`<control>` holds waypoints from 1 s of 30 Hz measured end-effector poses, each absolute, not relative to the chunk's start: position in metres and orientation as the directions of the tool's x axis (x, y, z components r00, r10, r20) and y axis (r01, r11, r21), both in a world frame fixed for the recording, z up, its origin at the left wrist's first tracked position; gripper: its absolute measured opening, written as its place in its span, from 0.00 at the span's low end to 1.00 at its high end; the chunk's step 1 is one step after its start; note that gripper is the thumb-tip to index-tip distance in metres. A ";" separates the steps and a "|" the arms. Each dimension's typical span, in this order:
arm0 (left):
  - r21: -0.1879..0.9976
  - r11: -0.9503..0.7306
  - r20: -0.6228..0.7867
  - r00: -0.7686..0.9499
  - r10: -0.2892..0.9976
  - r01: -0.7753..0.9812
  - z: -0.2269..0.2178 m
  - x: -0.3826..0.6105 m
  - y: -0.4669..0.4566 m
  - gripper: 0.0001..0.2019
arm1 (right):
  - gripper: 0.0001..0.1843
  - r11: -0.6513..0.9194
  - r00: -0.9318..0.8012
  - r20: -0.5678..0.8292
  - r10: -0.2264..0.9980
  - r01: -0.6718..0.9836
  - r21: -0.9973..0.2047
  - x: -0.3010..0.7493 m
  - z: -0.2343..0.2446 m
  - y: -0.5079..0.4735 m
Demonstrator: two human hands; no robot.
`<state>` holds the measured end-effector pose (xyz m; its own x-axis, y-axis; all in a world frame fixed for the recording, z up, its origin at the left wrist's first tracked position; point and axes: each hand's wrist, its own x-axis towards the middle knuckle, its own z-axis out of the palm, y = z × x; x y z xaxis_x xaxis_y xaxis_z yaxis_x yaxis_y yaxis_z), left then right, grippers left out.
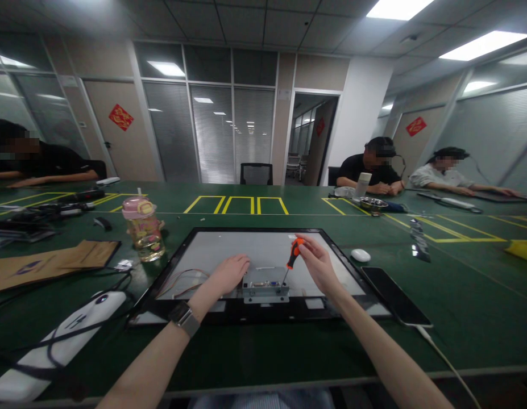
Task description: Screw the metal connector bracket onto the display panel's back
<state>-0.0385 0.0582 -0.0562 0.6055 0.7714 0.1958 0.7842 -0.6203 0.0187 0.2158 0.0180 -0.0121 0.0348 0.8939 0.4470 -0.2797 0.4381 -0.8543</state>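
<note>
A flat display panel (pixel 212 244) with a black frame lies on the table in front of me, its pale back facing up. Near its lower middle sits a metal bracket (pixel 266 292) with a row of connector ports. My right hand (pixel 318 262) grips an orange and black screwdriver (pixel 295 250) by its handle. The shaft points down and left, its tip at the right end of the bracket. My left hand (pixel 232 271) lies with its fingers stretched out at the bracket's left side; the fingertips are partly hidden. Thin wires (pixel 182 278) run across the panel left of that hand.
Left of the panel stand a pink-lided bottle (pixel 144 230), a brown paper bag (pixel 54 264) and a white device (pixel 62 343) with black cables. On the right lie a white oval case (pixel 360 255) and a phone (pixel 395 295) with its cable. Several people sit across the table (pixel 254 358).
</note>
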 end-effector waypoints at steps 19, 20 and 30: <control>0.038 -0.604 0.193 0.587 0.786 0.796 -0.049 -0.036 0.054 0.18 | 0.13 0.419 0.098 0.409 0.907 -0.281 -0.863 0.216 -0.014 0.020; 0.028 -0.604 0.184 0.589 0.787 0.797 -0.049 -0.036 0.054 0.18 | 0.12 0.403 0.090 0.396 0.914 -0.310 -0.861 0.216 -0.013 0.020; -0.001 -0.598 0.185 0.588 0.787 0.801 -0.050 -0.036 0.053 0.18 | 0.13 0.263 -0.081 0.349 0.934 -0.505 -0.822 0.217 -0.009 0.017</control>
<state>-0.0357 0.0534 -0.0498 0.5881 0.7873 0.1853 0.8013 -0.5982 -0.0015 0.2174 0.0174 -0.0090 -0.0814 0.9336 0.3490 -0.5054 0.2631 -0.8218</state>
